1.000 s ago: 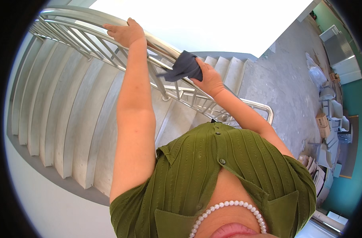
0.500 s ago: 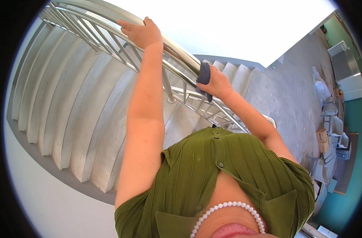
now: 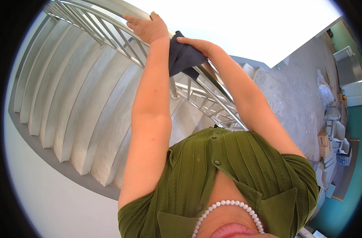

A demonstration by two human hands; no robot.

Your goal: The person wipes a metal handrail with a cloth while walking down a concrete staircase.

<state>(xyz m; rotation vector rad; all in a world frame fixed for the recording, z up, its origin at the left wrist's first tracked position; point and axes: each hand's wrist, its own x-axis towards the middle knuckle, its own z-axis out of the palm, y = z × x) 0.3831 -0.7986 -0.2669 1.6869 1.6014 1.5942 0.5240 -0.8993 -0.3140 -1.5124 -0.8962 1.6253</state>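
A stainless steel handrail [image 3: 216, 75] slopes from the upper left down toward my body. My left hand [image 3: 150, 28] lies on top of its upper stretch, fingers spread, holding nothing. A dark navy cloth [image 3: 185, 55] is draped over the rail just right of my left wrist, with its loose end hanging down the side. My right hand [image 3: 201, 45] grips this cloth against the rail; its thumb or a finger stretches along the cloth's top edge, and the other fingers are mostly hidden.
Pale concrete steps [image 3: 76, 103] descend along the left below the railing bars [image 3: 109, 35]. A white wall [image 3: 244, 27] stands beyond the rail. To the right, on the grey floor [image 3: 284, 99], are cardboard boxes [image 3: 324, 143], a plastic bag [image 3: 324, 89] and stacked furniture.
My right hand has slid the cloth up along the handrail, toward my left hand. The cloth, bunched around the rail before, is now spread wider. My left hand stays almost where it was.
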